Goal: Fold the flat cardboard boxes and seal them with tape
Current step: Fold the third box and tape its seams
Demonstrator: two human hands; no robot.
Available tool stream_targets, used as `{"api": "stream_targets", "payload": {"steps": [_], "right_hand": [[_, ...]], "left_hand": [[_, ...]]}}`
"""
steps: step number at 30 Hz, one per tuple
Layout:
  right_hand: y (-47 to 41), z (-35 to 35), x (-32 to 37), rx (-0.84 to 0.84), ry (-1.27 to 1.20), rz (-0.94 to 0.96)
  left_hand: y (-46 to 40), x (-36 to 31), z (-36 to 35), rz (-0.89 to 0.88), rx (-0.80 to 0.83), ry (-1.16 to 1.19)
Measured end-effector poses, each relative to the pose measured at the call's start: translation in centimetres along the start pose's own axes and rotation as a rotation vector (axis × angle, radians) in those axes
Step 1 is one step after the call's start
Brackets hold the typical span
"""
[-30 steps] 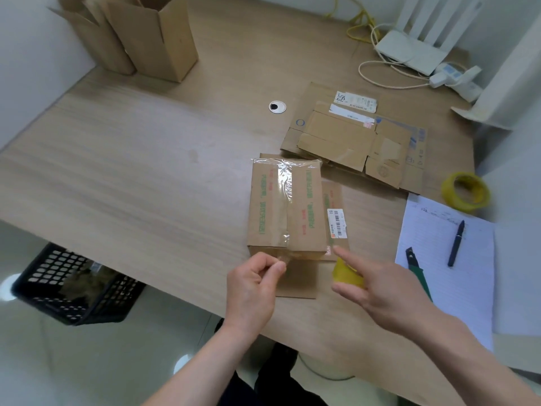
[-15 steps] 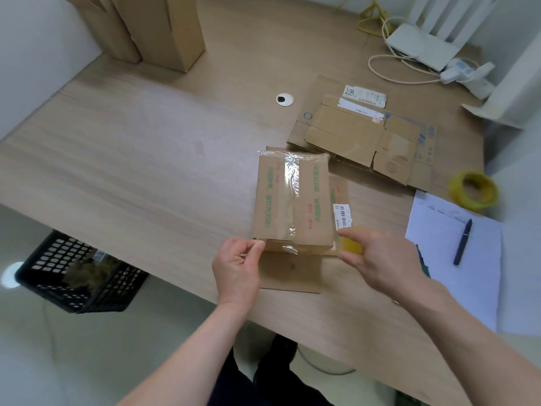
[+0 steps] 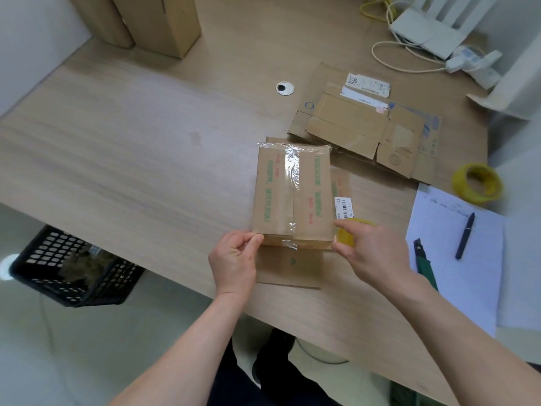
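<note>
A folded brown cardboard box (image 3: 292,194) with green print lies on the wooden table (image 3: 146,159), with clear tape running along its centre seam. It rests on a flat cardboard piece (image 3: 289,268). My left hand (image 3: 234,262) pinches the box's near-left corner between thumb and forefinger. My right hand (image 3: 371,253) holds a small yellow tape roll (image 3: 352,230), mostly hidden behind its fingers. Its forefinger and thumb touch the box's near-right corner.
Flattened cardboard boxes (image 3: 366,127) lie behind the box. To the right are a second yellow tape roll (image 3: 475,183), a paper sheet (image 3: 456,282), a pen (image 3: 465,235) and a green cutter (image 3: 424,262). Upright boxes (image 3: 158,22) stand far left. A black basket (image 3: 73,268) sits on the floor.
My left hand has shifted left to the box's near-left corner. My right hand, with the yellow roll, has moved up to the near-right corner. The box has stayed put.
</note>
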State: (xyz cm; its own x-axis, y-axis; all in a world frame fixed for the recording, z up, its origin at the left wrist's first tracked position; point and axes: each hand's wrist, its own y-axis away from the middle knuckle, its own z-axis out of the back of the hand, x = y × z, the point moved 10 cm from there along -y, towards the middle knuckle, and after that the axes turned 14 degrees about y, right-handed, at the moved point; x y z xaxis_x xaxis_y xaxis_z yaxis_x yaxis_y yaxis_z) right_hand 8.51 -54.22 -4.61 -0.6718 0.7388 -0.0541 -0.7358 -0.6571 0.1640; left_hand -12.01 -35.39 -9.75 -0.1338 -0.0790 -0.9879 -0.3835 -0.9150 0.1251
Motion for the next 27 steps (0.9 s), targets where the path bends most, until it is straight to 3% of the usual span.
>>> {"api": "stream_targets", "payload": {"steps": [15,20,23,27], "right_hand": [[0.0,-1.5,0.0,-0.022,-0.027,-0.075],[-0.5,-2.2,-0.3,-0.002,-0.084,-0.091],[-1.0,-2.7,-0.6,0.034,-0.105,-0.105],[-2.0,-3.6,-1.1,0.173,-0.102,-0.119]], "left_hand": [[-0.5,1.7,-0.1,0.137,-0.015,0.044],[-1.1,2.5,0.8,0.193,-0.095,0.044],[-1.7,1.7,-0.3,0.130,0.048,0.067],[-2.6,-0.8,-2.5,-0.117,0.348,-0.106]]}}
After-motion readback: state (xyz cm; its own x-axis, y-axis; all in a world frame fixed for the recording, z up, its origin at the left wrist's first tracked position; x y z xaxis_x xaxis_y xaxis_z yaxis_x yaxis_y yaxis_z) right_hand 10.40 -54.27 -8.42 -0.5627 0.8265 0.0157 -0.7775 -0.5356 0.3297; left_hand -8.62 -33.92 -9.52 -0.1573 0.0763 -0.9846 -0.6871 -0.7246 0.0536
